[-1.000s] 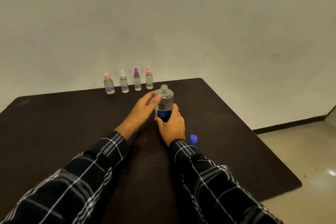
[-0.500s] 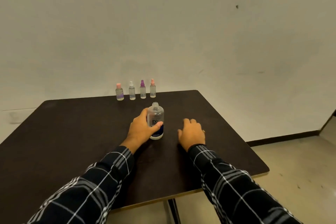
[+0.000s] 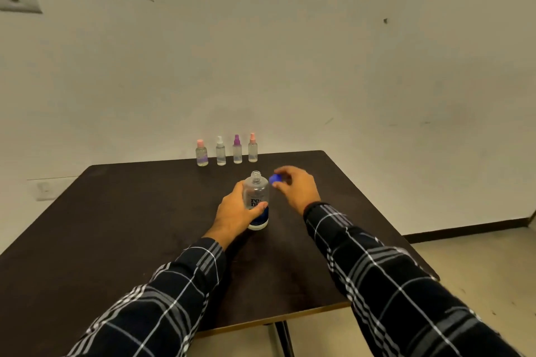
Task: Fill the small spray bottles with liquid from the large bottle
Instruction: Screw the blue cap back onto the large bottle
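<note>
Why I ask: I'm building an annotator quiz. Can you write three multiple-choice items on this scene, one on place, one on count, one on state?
1. Where do the small spray bottles stand?
A. In a row at the far edge of the table
B. At its near edge
C. On the floor

2. How many small spray bottles are there?
A. Three
B. Four
C. Five

3. What state is the large bottle in?
A. Capped
B. Upright, neck open
C. Lying on its side

Answers:
1 A: they line up along the far edge.
2 B: the tops read pink, white, purple, pink.
3 B: the left hand grips it standing, while the right hand pinches the blue cap beside its neck.
</note>
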